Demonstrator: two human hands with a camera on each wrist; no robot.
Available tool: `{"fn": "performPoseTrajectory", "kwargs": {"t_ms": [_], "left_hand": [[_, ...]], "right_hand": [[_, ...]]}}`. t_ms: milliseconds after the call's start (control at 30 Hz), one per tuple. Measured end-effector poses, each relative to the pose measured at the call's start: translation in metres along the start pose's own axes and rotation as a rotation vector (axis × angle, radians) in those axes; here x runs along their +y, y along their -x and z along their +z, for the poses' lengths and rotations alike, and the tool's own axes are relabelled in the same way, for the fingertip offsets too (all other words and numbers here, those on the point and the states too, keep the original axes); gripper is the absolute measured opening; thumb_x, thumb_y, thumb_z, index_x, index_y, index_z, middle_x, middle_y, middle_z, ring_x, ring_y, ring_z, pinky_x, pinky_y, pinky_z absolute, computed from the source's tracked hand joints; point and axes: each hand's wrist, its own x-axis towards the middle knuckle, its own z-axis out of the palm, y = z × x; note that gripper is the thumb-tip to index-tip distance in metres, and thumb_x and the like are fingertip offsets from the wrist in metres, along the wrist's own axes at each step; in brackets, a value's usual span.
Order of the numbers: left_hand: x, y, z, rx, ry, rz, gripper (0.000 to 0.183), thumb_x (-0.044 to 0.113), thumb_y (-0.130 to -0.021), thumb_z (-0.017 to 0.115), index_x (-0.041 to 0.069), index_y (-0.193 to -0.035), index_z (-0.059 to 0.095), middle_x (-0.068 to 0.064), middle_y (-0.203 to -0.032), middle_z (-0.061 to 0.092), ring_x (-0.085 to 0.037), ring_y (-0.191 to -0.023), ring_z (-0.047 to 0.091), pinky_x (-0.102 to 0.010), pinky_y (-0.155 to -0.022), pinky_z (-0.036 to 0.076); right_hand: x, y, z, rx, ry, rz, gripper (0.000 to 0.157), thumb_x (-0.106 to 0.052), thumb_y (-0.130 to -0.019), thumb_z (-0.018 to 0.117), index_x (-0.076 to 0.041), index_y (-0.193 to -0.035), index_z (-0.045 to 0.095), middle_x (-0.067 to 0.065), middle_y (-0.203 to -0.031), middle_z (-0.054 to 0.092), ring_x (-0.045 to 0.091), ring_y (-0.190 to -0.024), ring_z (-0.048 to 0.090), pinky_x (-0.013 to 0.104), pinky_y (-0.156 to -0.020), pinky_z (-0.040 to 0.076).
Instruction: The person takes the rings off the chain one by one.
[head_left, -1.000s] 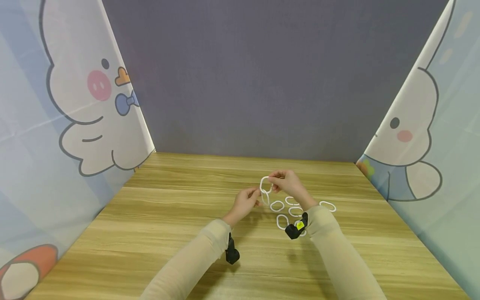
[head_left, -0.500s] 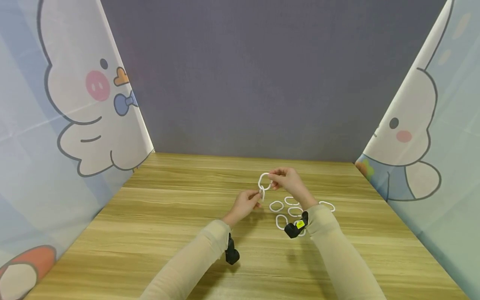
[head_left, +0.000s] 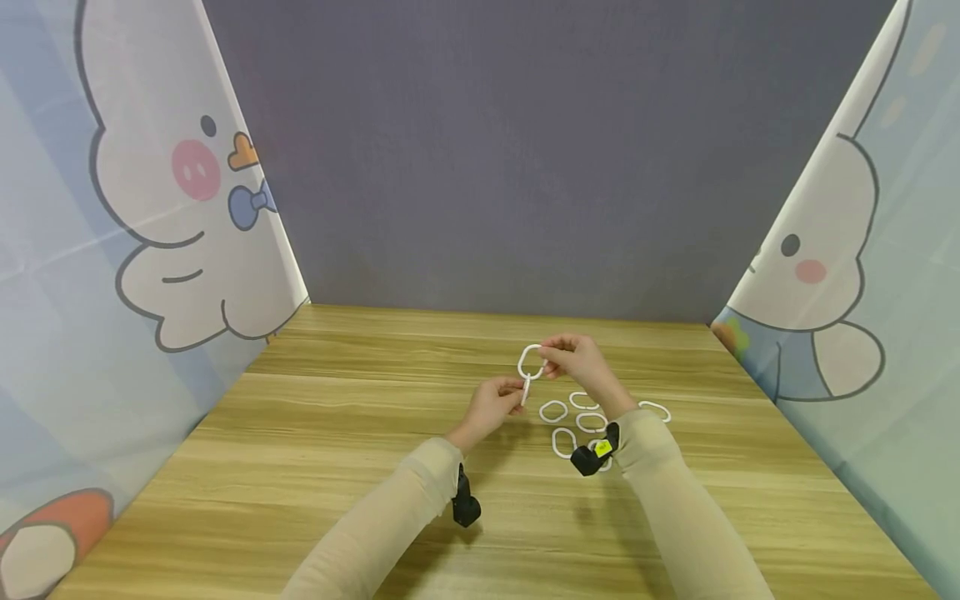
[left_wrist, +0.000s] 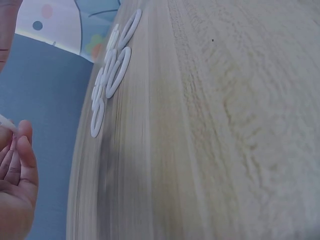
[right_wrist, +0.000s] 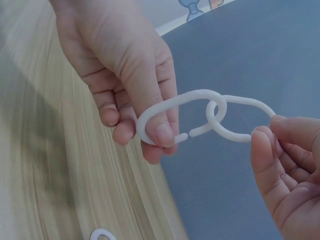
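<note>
Two white oval plastic links are hooked through each other between my hands. My left hand (head_left: 491, 407) pinches the lower link (right_wrist: 172, 103) between thumb and fingers. A small gap shows in that link's side, beside the left thumb tip in the right wrist view. Slightly higher and to the right, my right hand (head_left: 576, 363) pinches the upper link (head_left: 521, 360) at its right side. Its fingertips cover part of this link, so whether it has a gap there is hidden. In the left wrist view, the left fingers (left_wrist: 27, 160) show at the left edge, with a bit of white link.
Several loose white links lie on the wooden table (head_left: 337, 467) below the right hand, among them a near link (head_left: 555, 443) and a link (head_left: 667, 410) farther right. A grey panel (head_left: 510, 167) stands behind, with printed cloth walls on both sides.
The lower link hung down loosely beside the left fingertips a second ago; now the left hand pinches it. The upper link has risen slightly with the right hand. The loose links lie unchanged.
</note>
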Motion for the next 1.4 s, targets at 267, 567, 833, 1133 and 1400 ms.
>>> {"fn": "performPoseTrajectory", "kwargs": {"t_ms": [267,567,833,1133,1400], "left_hand": [[-0.01,-0.007,0.001,0.029,-0.001,0.002,0.018,0.005,-0.088,0.062,-0.007,-0.101,0.067,-0.009,-0.08,0.067,-0.012,-0.065,0.061,-0.027,-0.063,0.053],[0.001,-0.002,0.0,0.038,0.016,0.002,0.017,0.001,-0.088,0.061,-0.013,-0.097,0.065,-0.018,-0.079,0.065,-0.013,-0.064,0.06,-0.028,-0.063,0.053],[0.029,0.014,-0.001,0.043,0.002,0.018,0.019,0.003,-0.089,0.06,-0.014,-0.096,0.064,-0.019,-0.079,0.065,-0.011,-0.065,0.059,-0.033,-0.068,0.053],[0.028,0.011,-0.002,0.054,0.044,0.024,0.018,0.002,-0.088,0.061,-0.012,-0.098,0.065,-0.011,-0.075,0.065,-0.012,-0.064,0.059,-0.05,-0.074,0.05],[0.03,0.01,0.001,0.071,0.033,0.047,0.02,0.004,-0.088,0.062,-0.014,-0.098,0.064,-0.011,-0.074,0.065,-0.01,-0.061,0.057,-0.048,-0.072,0.051]], "right_hand": [[0.003,0.001,-0.001,-0.023,-0.008,0.003,0.025,-0.001,-0.09,0.056,0.02,-0.103,0.051,0.007,-0.071,0.059,0.01,-0.059,0.058,0.024,-0.057,0.053],[0.009,0.002,0.0,-0.043,-0.037,0.039,0.022,0.001,-0.09,0.055,0.019,-0.101,0.051,0.01,-0.074,0.06,0.012,-0.061,0.061,0.026,-0.06,0.054],[0.012,0.003,-0.001,-0.055,-0.02,0.046,0.026,0.001,-0.09,0.055,0.023,-0.104,0.049,0.006,-0.074,0.06,0.011,-0.064,0.06,0.034,-0.068,0.054],[0.018,0.004,-0.003,-0.09,-0.157,0.099,0.027,0.001,-0.09,0.055,0.022,-0.105,0.047,0.005,-0.078,0.061,0.014,-0.07,0.062,0.027,-0.069,0.053],[0.019,0.006,0.0,-0.124,-0.234,0.119,0.022,0.003,-0.091,0.051,0.02,-0.104,0.047,0.004,-0.078,0.063,0.011,-0.071,0.063,0.024,-0.07,0.053]]}}
